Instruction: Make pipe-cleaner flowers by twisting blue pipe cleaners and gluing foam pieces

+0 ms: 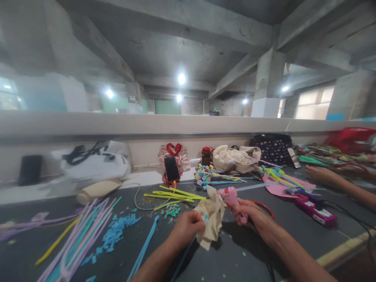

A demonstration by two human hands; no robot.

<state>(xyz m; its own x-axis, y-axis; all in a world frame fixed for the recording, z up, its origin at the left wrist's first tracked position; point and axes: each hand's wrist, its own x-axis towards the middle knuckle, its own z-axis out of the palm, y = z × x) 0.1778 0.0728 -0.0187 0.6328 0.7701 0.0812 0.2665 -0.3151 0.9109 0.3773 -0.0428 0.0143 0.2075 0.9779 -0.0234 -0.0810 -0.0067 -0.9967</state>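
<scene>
My left hand (pixel 188 228) is closed in a pinch at the left side of a crumpled beige paper (pixel 213 225). A small blue tip (pixel 206 216) shows by its fingertips, and a thin blue pipe cleaner (pixel 184 256) runs down below the hand. My right hand (pixel 255 214) is wrapped round a pink glue gun (pixel 232 197), whose front end is close to the paper's upper right. A dark cord hangs below that hand. Behind its fingers a red loop (pixel 268 207) shows; its kind is unclear. The fingers partly cover what the left hand pinches.
Blue cut pieces (pixel 116 233), pastel pipe cleaners (pixel 79 239) and blue strips (pixel 147 243) lie left. Yellow-green strips (pixel 176 194) and a phone (pixel 172 169) are ahead. A purple box (pixel 315 211) and pink sheet (pixel 279 186) lie right, near another person's hand (pixel 319 173).
</scene>
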